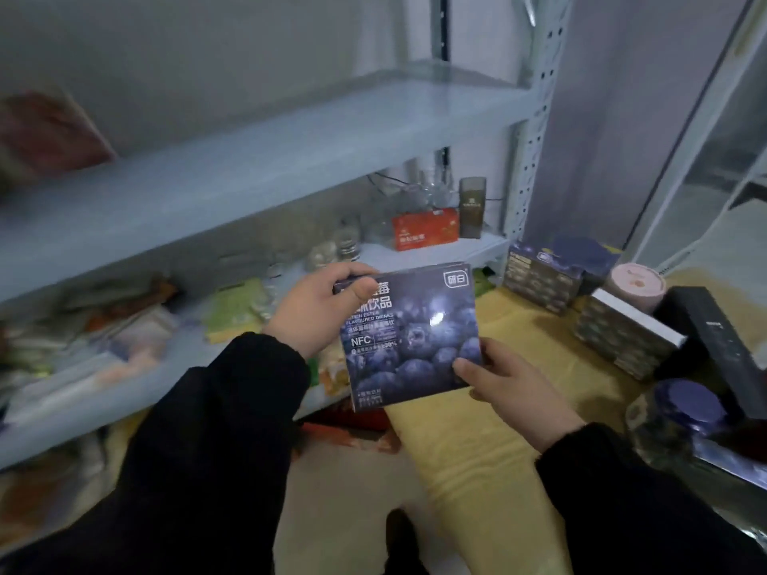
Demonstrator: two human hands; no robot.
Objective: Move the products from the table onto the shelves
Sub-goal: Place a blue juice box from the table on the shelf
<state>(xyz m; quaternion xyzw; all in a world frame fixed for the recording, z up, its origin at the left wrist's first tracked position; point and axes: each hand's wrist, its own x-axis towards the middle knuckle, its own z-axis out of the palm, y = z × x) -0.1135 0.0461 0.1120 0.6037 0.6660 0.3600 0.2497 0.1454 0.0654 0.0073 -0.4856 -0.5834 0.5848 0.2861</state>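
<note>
One glossy dark-blue blueberry drink box (411, 334), upright, face-forward.

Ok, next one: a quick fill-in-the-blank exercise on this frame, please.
1. The left hand and right hand together hold a drink box picturing ___.
2. The three big letters on its front read ___.
3. The tablecloth is ___.
4. The small box beside the dark carton on the shelf is ___.
Missing words: blueberries; NFC; yellow; orange.
</note>
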